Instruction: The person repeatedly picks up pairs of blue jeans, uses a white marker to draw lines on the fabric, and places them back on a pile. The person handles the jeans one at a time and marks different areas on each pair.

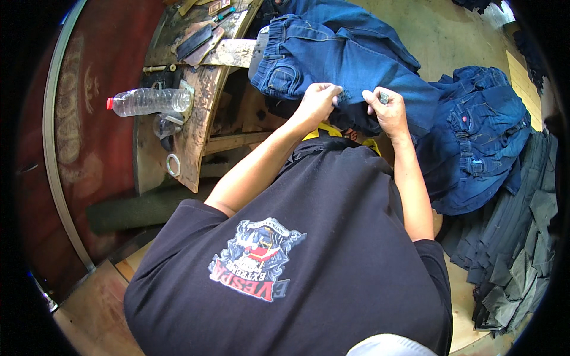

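Observation:
Blue denim trousers (356, 59) with an elastic waistband lie spread in front of me, the waistband toward the left. My left hand (319, 105) is closed in a pinch on the denim along its near edge, where frayed threads show at the fingertips. My right hand (389, 115) is closed a short way to the right, its thumb close to the same edge. Between its fingers sits a small grey thing (385, 95), too small to name. Under the edge, between the two hands, is dark shadow.
On the left, a worn wooden table (205, 113) carries a clear plastic bottle (151, 102) with a red cap, a dark flat block (195, 43) and a pale ring (173, 165). More denim garments (475, 130) are heaped on the right, beside a grey cloth pile (516, 237).

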Motion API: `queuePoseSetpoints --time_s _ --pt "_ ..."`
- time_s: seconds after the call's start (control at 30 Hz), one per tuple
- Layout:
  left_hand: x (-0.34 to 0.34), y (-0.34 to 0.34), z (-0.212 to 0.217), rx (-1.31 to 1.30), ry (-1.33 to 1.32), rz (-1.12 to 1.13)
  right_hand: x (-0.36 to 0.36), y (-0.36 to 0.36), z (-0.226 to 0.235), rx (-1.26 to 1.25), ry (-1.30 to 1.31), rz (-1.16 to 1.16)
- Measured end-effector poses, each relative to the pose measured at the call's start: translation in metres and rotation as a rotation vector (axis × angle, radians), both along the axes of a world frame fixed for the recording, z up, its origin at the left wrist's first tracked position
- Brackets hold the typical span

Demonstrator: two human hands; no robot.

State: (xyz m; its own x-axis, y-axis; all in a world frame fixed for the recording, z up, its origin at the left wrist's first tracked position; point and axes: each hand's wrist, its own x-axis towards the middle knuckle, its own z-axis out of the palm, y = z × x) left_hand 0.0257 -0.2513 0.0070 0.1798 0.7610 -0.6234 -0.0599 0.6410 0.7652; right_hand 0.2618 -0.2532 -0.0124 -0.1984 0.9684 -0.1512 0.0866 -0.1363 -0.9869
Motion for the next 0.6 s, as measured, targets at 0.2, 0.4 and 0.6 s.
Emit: queuePoseSetpoints --time_s 0.2,0.4,0.6 --pt "-0.002 -0.012 -0.001 0.171 0.04 0.074 -0.001 -0.002 0.0 0.004 0.034 0.006" --pt "-0.007 -0.016 -0.002 0.284 0.208 -0.134 0.003 -0.004 0.002 -0.067 0.028 0.02" --pt "-0.007 -0.01 -0.002 0.332 0.35 -0.456 0.001 -0.007 0.005 -0.086 0.082 0.02"
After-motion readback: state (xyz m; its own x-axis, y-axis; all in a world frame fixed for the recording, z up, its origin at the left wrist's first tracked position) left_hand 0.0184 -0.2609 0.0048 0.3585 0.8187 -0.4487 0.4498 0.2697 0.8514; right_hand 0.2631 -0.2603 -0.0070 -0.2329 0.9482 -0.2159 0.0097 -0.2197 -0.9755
